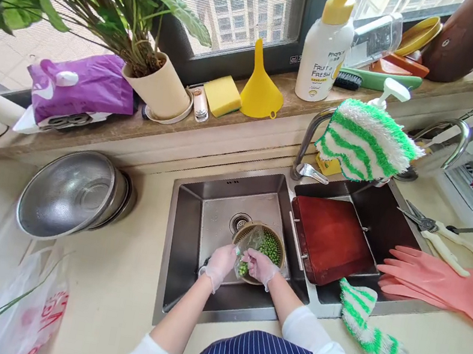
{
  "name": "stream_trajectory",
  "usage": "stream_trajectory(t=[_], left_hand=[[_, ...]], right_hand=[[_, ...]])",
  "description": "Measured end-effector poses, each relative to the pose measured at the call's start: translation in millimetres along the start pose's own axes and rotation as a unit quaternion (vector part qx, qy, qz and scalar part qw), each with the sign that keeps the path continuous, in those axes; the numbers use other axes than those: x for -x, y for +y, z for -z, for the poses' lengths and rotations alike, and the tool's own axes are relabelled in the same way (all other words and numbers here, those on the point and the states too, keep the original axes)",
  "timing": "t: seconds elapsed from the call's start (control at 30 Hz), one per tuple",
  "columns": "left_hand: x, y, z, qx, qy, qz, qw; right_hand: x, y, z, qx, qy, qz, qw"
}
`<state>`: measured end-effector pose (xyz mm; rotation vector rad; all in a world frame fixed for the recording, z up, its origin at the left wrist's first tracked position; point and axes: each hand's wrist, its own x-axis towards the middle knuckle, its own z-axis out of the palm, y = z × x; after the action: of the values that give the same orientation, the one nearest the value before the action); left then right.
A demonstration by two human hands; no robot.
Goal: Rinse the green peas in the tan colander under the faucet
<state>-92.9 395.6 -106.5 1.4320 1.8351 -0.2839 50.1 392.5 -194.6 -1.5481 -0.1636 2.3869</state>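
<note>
The left hand (pixel 219 262) and right hand (pixel 261 265), in thin, filmy plastic gloves, pinch a crinkly clear plastic bag (pixel 251 242). Under them, the round tan basket (pixel 265 226) looks woven, and the grey steel sink (pixel 180 252) is brushed and dull. Right of the right hand, the red-brown wooden board (pixel 331 236) is smooth with a faint sheen.

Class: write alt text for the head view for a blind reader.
A person's gloved left hand and right hand hold a clear bag of green peas over a basket in a steel sink. A red cutting board rests on the next basin; pink rubber gloves lie beside it.
</note>
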Motion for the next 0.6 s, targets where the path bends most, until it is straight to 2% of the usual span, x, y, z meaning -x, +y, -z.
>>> stream_trajectory(t=[0.17,0.37,0.6], left_hand=[[4,-1,2.6,-0.028,0.003,0.003,1.0],[13,-1,1.3,-0.076,0.001,-0.01,0.997],[15,-15,-3.9,-0.052,0.029,0.0,0.998]], right_hand=[[3,0,-4,-0.029,-0.017,-0.049,0.998],[3,-4,-8,-0.06,-0.032,-0.043,0.997],[12,-4,-12,-0.034,-0.074,-0.071,0.994]])
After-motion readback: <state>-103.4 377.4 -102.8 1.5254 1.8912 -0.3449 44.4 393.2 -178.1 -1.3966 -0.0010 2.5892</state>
